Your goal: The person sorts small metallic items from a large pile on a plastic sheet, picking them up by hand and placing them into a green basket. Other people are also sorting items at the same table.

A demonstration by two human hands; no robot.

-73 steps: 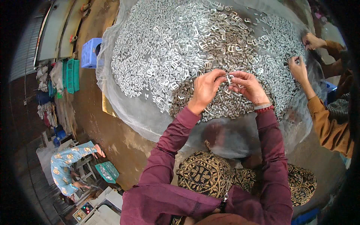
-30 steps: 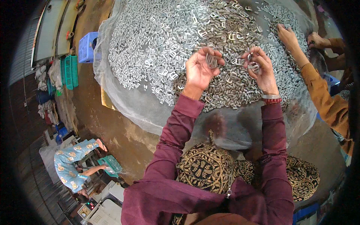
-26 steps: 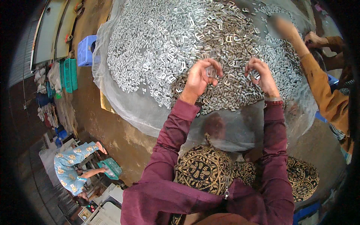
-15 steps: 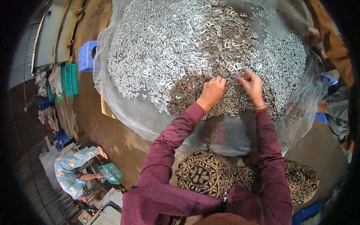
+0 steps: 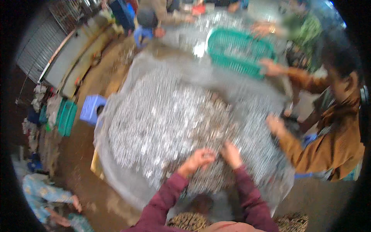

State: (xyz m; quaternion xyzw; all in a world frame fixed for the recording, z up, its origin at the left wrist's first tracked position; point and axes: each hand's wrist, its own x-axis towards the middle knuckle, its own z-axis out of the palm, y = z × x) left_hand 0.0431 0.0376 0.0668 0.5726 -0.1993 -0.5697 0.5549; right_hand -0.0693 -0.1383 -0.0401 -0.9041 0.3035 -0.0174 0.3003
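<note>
A broad heap of small silvery, capsule-shaped pieces [image 5: 143,120] covers a table spread with a translucent sheet [image 5: 127,185]. Darker, brownish-grey pieces [image 5: 214,131] lie in a band through its middle. My left hand [image 5: 199,159] is over the near side of this darker band, its fingers bent. Just to its right, my right hand [image 5: 232,154] is low over the pieces, fingertips down near the heap. Motion smears both hands' fingers, so anything held in them cannot be made out. Pale flat buckles are scattered among the pieces, blurred now but plain in the earlier view.
At right a person in a brown jacket [image 5: 328,143] reaches one hand to the heap and another to a green basket [image 5: 241,52]. Farther back, more people surround another pile. A blue plastic stool [image 5: 92,109] stands left; another person [image 5: 42,197] bends at lower left.
The view has tilted up and blurred, bringing the green basket and the people beyond into sight. My hands remain close together over the darker pieces, the left now a little farther from the right.
</note>
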